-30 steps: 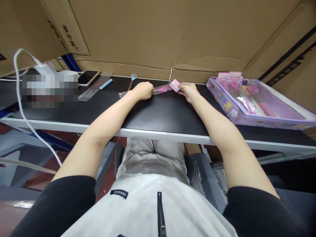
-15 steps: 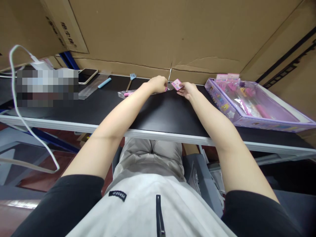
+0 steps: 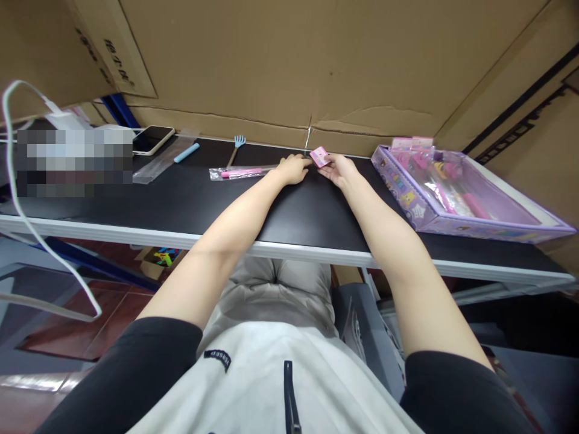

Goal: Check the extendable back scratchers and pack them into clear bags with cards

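The black bench [image 3: 181,205] carries a purple tray [image 3: 497,228] of packed toys at the far right. Along its far edge lies a clear packet [image 3: 239,173] with a pink tool inside, long axis left to right, stretching leftward from the left hand [image 3: 294,169]. That hand rests curled over the packet's right end; a grip cannot be told. The right hand [image 3: 338,170], just beside, pinches a small pink card [image 3: 319,157] there.

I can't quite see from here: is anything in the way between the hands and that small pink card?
Nothing visible is. The right hand pinches the pink card, and the left hand lies right beside it on the black table, at the end of the clear packet.
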### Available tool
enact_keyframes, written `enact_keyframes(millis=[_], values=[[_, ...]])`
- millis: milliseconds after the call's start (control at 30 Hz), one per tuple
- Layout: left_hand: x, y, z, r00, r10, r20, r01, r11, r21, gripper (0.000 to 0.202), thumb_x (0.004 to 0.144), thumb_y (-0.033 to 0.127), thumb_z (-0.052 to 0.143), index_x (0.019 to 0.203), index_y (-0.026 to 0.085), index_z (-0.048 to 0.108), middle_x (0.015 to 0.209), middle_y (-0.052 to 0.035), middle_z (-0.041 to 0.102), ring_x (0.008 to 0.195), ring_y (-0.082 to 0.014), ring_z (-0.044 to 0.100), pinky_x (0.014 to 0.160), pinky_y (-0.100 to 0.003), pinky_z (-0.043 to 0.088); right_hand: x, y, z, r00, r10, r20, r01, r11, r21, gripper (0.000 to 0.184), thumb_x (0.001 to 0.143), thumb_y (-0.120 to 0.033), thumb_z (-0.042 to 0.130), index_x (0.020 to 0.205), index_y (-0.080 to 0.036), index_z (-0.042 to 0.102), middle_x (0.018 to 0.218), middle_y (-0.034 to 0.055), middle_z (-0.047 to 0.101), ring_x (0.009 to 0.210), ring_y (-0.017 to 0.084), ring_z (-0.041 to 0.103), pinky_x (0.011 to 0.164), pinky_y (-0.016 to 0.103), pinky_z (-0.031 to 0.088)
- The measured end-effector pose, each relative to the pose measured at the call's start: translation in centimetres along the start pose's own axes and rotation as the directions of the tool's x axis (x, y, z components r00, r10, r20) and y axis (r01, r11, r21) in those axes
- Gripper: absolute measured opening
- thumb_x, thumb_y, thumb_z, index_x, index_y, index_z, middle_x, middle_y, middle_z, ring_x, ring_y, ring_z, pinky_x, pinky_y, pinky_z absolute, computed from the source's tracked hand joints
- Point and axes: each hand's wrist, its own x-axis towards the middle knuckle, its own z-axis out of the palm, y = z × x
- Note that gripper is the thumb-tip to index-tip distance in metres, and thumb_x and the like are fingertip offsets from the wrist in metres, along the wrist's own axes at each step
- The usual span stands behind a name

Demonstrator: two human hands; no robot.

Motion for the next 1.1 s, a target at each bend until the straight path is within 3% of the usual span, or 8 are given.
enact_keyframes(millis=[333, 467, 633, 867, 1100], values=[[-0.4, -0.7, -0.6, 0.999, -0.005, 0.049, 0.005, 1.000, 0.007, 0.082, 0.099, 0.010, 0.045, 0.177, 0.034, 0.044, 0.179, -0.0126, 0.048, 0.164, -0.0412, 0.040, 0.133, -0.067, 0.033, 0.1, 0.1, -0.6, 0.997, -0.080, -0.001, 0.080, 0.994, -0.081, 0.016, 0.080, -0.009, 0.068, 0.083, -0.023, 0.059, 0.083, -0.0003, 0.070, 0.093, 0.017, 0.071, 0.107, 0.042, 0.061], [-0.1, -1.1, -0.4, 0.997, 0.022, 0.079, -0.022, 1.000, -0.003, 0.089, 0.091, 0.008, 0.047, 0.176, 0.035, 0.047, 0.184, -0.0090, 0.042, 0.168, -0.0420, 0.035, 0.135, -0.070, 0.028, 0.0, 0.1, -0.6, 0.992, -0.124, 0.018, 0.125, 0.983, -0.136, 0.013, 0.083, -0.012, 0.069, 0.084, -0.023, 0.062, 0.086, 0.0005, 0.072, 0.095, 0.017, 0.071, 0.108, 0.041, 0.059], [0.3, -1.6, -0.2, 0.995, 0.057, 0.085, -0.056, 0.998, -0.013, 0.090, 0.085, 0.010, 0.051, 0.171, 0.035, 0.054, 0.179, -0.0074, 0.049, 0.163, -0.0446, 0.040, 0.134, -0.072, 0.026, 0.1, 0.3, -0.5, 0.989, -0.126, 0.081, 0.138, 0.975, -0.173, 0.013, 0.084, -0.009, 0.066, 0.084, -0.022, 0.062, 0.085, 0.0017, 0.073, 0.094, 0.018, 0.073, 0.108, 0.041, 0.058], [0.7, -1.5, 0.0, 0.990, 0.105, 0.094, -0.108, 0.994, 0.028, 0.090, 0.082, 0.012, 0.056, 0.168, 0.041, 0.058, 0.168, -0.0056, 0.060, 0.160, -0.0427, 0.044, 0.135, -0.068, 0.028, 0.8, 0.6, -0.7, 0.982, -0.170, 0.086, 0.185, 0.961, -0.204, 0.016, 0.084, -0.005, 0.062, 0.083, -0.021, 0.059, 0.088, 0.0037, 0.074, 0.095, 0.019, 0.074, 0.106, 0.044, 0.059], [0.3, -0.7, -0.7, 0.983, 0.061, 0.172, -0.074, 0.995, 0.070, 0.099, 0.077, 0.009, 0.060, 0.171, 0.040, 0.054, 0.176, -0.0057, 0.051, 0.164, -0.0405, 0.040, 0.137, -0.061, 0.030, 0.9, 0.8, -0.7, 0.969, -0.225, 0.101, 0.244, 0.935, -0.258, 0.010, 0.086, -0.011, 0.066, 0.083, -0.021, 0.063, 0.081, 0.0006, 0.069, 0.085, 0.017, 0.072, 0.107, 0.044, 0.059]])
